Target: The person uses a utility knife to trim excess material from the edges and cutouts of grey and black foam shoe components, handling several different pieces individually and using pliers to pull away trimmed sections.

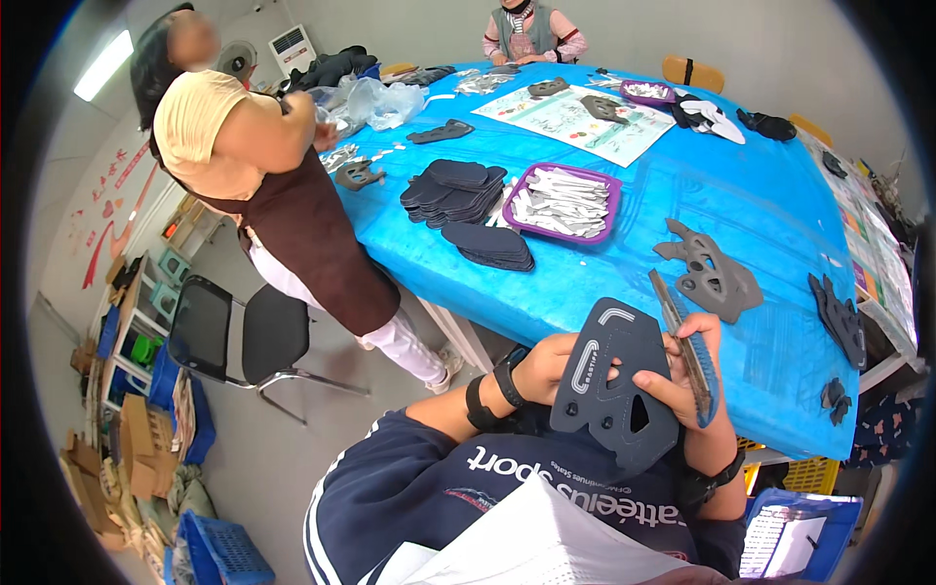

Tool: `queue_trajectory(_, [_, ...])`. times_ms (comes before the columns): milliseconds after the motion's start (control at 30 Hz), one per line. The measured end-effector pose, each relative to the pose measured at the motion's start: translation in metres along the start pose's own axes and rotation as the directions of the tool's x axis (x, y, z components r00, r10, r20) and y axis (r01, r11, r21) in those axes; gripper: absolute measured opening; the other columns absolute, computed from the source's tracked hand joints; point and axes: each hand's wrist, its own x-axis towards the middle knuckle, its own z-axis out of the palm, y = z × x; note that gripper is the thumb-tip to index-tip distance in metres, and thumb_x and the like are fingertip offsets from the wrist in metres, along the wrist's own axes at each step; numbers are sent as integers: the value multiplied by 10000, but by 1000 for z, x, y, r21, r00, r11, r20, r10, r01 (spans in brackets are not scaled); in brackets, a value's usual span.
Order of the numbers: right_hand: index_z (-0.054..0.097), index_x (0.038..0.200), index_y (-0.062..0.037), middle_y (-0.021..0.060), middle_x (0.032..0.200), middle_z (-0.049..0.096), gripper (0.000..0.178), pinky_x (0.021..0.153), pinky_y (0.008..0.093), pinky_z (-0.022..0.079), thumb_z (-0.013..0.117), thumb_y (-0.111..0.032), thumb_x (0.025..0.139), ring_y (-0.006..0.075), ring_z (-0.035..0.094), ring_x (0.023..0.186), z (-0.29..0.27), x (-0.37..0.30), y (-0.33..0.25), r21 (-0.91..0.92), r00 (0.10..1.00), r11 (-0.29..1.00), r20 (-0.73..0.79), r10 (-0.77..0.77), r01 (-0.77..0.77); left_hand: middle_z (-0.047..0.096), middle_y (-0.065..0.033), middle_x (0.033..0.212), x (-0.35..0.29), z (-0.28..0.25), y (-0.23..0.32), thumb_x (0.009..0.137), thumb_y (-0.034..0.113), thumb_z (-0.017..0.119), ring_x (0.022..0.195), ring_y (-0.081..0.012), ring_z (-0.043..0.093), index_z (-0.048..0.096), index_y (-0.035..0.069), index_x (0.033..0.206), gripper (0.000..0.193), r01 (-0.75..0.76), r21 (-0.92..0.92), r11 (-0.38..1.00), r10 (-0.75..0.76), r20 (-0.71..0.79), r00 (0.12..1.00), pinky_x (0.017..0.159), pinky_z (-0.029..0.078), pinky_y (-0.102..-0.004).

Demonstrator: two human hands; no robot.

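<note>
A dark grey flat panel (590, 385) with cut-out holes, two round studs and pale curved stripes is held up in front of my chest. My left hand (542, 369) grips its left edge, with the fingers partly hidden behind it. My right hand (717, 414) is closed around a slim tool (694, 361) with a grey metal upper part and a blue ribbed lower part, which looks like a utility knife. The thumb of that hand also presses on the panel's right side. Beyond it, a similar grey cut-out piece (714, 273) lies on the blue-covered table (390, 255).
A purple basket (614, 210) of white strips stands beside stacked dark pads (450, 195). Farther back lie a printed sheet (585, 122) and clear plastic bags (375, 102). A person (253, 185) stands at left near a black chair (275, 331); another person (533, 34) is across the table.
</note>
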Motion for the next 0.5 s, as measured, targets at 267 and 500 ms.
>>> queue_trajectory(267, [277, 1132, -117, 72, 944, 482, 595, 769, 257, 467, 703, 99, 776, 122, 552, 888, 16, 4, 3, -190, 985, 978, -130, -114, 88, 614, -110, 1162, 22, -4, 11, 782, 79, 758, 1061, -203, 592, 710, 39, 976, 204, 385, -415, 824, -391, 73, 917, 893, 476, -316])
queue_trajectory(500, [293, 1136, -114, 15, 869, 388, 592, 693, 228, 422, 738, 42, 778, 67, 456, 757, 11, 9, 6, -345, 965, 924, -138, -225, 166, 611, -101, 1179, 41, -1, 8, 794, 120, 766, 1058, -155, 599, 487, -9, 1294, 588, 493, -631, 599, -469, 223, 855, 896, 510, -295])
